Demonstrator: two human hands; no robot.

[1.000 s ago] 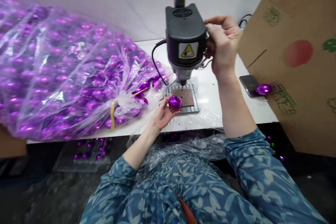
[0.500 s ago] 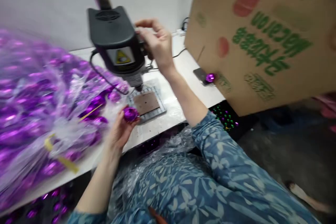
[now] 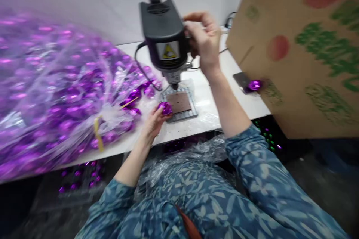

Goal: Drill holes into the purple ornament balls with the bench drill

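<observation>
My left hand pinches a shiny purple bauble at the left edge of a brown square pad. The pad has a small dark hole and lies on the grooved metal base of a black bench drill. Directly above the pad is the drill's dark tip, apart from the bauble. My right hand is raised beside the drill head, its fingers curled round a dark handle on the right side, which they partly hide. A yellow warning label is on the housing.
A large clear bag of purple baubles, tied with a yellow strip, fills the left of the white table. On the right are a cardboard box, a dark flat object and another purple bauble. Crumpled clear plastic covers my lap.
The whole view has shifted, so the drill, bag and box appear farther right. My left hand still holds the bauble beside the pad, and my right hand stays at the drill's side.
</observation>
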